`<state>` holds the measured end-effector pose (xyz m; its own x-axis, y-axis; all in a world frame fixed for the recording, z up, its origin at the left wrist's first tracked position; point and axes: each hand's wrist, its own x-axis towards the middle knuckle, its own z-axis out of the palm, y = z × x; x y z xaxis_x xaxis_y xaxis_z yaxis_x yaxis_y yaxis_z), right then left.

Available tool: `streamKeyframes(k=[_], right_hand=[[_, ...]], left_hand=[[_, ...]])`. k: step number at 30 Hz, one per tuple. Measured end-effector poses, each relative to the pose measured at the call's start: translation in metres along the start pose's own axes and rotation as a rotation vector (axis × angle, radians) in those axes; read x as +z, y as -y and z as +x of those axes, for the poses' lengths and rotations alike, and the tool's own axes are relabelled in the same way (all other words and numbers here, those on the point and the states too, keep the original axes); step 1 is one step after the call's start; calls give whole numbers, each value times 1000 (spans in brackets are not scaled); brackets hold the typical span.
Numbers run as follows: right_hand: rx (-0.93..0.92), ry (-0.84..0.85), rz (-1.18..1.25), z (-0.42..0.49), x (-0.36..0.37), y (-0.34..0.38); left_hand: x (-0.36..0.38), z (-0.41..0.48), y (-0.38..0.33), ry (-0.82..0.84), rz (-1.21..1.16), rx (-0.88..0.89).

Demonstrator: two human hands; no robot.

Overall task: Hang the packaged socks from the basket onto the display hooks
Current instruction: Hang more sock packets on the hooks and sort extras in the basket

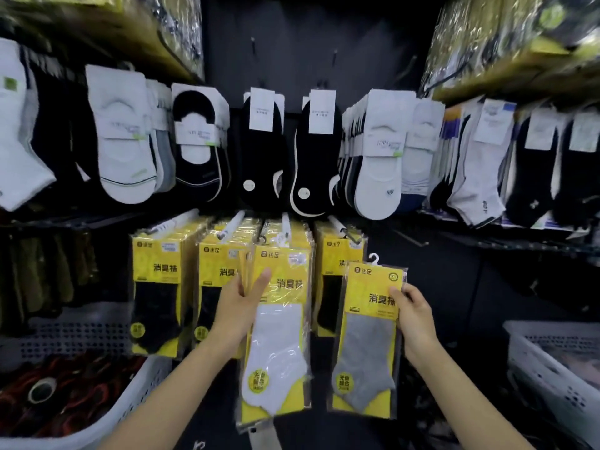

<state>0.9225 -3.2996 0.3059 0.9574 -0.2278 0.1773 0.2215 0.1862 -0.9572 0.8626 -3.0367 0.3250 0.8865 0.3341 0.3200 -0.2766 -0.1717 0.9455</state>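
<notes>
Dark display wall (pixel 308 43) carries rows of hung socks. The left hand (pixel 240 310) pinches the white-sock pack (pixel 279 345), thumb in front and fingers behind, just below a crowded hook (pixel 285 228). The right hand (pixel 415 319) grips the grey-sock pack (pixel 367 345) by its edge, with the pack's hanger (pixel 374 258) free above the fingertips. Black-sock packs (pixel 334 287) hang between the hands, and a white basket (pixel 130 404) sits beside the left forearm.

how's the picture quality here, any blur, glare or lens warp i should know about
Head view: strong wide-angle warp, so the upper sock row bows and the edges stretch. Head view, top corners: the shiny bags are smeared by blur. Head view, centre: sharper, with readable print on the gray-sock pack and a faint sheen on the white-sock pack. The back panel is very dark.
</notes>
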Motion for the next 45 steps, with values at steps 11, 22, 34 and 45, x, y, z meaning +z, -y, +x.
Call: streamKeyframes(k=[11,22,34,45], right_hand=[[-120,95,-81,59,35,1],[77,-334,-149,70,42,-34],[48,350,-19,-49,67,-6],[74,147,-13,-19,31,-2]], left_hand=[[0,19,5,-27,-19,-10],[5,4,18,-43,-47,-80],[29,-26,11,32,-244,-85],[29,-17,10,57,-119,16]])
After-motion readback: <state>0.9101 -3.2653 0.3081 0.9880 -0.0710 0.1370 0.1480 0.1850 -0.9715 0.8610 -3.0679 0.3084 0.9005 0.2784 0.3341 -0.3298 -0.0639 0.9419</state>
